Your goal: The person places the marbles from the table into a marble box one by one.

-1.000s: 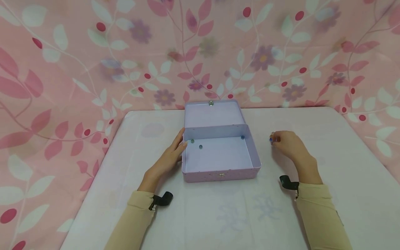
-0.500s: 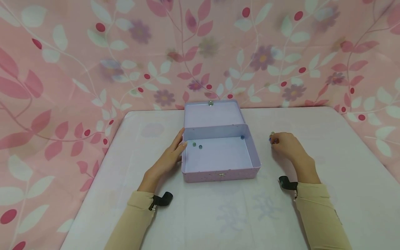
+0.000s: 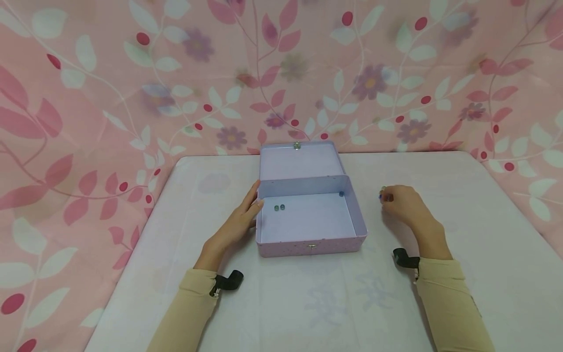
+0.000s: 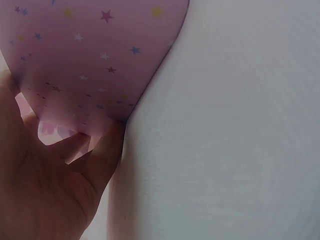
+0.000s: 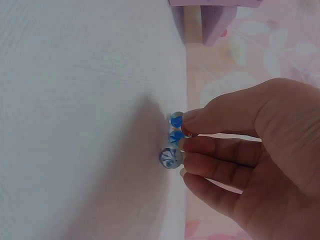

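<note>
A lilac tin box (image 3: 311, 247) stands with its lid (image 3: 301, 160) tipped back. My left hand (image 3: 239, 215) holds its left wall, thumb at the rim. In the left wrist view, fingers (image 4: 106, 150) press against the star-printed outside (image 4: 95, 55). Inside the box lie a greenish marble (image 3: 276, 208) and a darker marble (image 3: 283, 207) side by side, and another marble (image 3: 341, 194) by the far right corner. To the right of the box, my right hand (image 3: 404, 203) pinches several glass marbles at the table; blue-swirled ones (image 5: 176, 137) and part of a reddish one (image 5: 188, 131) show at its fingertips.
A pale cloth covers the table (image 3: 308, 303). Behind it hangs a pink floral curtain (image 3: 281, 73). Each wrist wears a small black camera, one on the left (image 3: 229, 280) and one on the right (image 3: 405, 258).
The greenish marble in the box has rolled forward and slightly right, ending beside the darker one. The right hand's marbles have shifted slightly at its fingertips. The left hand stays in place.
</note>
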A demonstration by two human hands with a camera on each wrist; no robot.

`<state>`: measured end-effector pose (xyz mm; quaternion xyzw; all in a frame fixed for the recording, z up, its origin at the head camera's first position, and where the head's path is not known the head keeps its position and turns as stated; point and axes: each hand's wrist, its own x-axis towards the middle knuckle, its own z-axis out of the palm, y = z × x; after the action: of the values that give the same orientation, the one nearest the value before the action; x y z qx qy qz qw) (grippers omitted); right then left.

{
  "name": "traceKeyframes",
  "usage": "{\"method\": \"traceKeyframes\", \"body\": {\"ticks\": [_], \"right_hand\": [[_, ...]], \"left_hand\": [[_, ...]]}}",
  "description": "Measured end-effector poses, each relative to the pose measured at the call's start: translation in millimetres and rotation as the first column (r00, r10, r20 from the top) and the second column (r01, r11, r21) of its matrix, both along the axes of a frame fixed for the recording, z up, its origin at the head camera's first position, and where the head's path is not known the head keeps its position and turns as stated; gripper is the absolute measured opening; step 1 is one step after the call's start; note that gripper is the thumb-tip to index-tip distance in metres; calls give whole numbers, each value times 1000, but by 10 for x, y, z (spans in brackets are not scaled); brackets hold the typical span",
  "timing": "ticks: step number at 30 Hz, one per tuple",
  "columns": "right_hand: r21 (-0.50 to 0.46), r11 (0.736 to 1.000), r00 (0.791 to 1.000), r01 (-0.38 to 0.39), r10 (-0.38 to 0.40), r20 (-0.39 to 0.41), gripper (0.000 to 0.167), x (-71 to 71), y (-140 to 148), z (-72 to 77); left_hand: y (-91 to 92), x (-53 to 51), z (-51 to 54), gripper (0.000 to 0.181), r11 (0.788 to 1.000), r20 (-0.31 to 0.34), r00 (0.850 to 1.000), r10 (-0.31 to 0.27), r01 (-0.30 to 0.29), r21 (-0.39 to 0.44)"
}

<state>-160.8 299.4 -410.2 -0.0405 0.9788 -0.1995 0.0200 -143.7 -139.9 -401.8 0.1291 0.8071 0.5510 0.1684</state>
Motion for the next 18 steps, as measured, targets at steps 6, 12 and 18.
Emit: {"method": "traceKeyframes", "body": {"ticks": [6, 12, 18], "right_hand": [[-7, 1000, 996, -19, 19, -83, 21, 11, -20, 70], [-19, 998, 983, -66, 62, -171, 17, 34, -100, 166], [-33, 993, 974, -114, 105, -201, 16, 102, -255, 306]], "left_hand": [[-3, -4, -10, 64, 1000, 0, 1000, -1, 1, 4], [-3, -1, 4, 65, 1000, -5, 1000, 0, 0, -5], [-17, -73, -119, 66, 1000, -10, 1000, -1, 1, -8]]}}
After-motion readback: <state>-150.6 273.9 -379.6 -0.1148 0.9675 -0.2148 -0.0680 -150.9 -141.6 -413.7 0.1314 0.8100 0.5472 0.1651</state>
